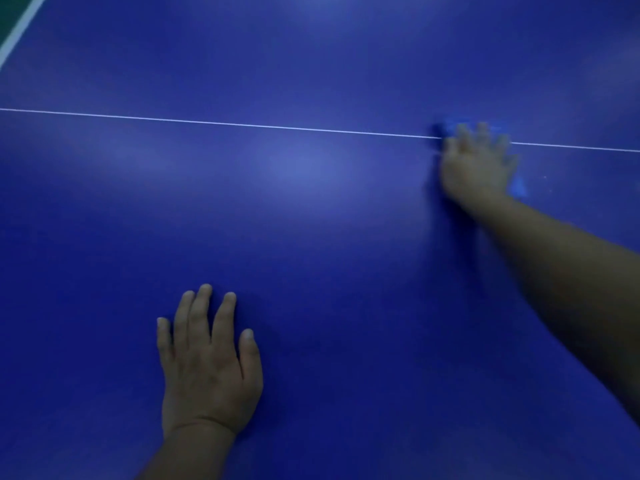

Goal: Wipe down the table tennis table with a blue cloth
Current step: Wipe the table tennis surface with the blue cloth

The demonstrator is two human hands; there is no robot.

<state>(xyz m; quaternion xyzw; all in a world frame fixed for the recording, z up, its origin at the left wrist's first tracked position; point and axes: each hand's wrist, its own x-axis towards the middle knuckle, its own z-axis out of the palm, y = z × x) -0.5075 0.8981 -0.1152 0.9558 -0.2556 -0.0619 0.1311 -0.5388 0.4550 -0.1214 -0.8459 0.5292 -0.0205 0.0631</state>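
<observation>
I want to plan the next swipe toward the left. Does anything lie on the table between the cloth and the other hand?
Nothing visible does. The right hand presses the blue cloth at the white line; from there to the left hand, flat on the table, no object shows.

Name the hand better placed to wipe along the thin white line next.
Right. The right hand lies spread on the blue cloth, right at the white line. The left hand rests flat on the bare table, nearer the person, with no cloth under it.
</observation>
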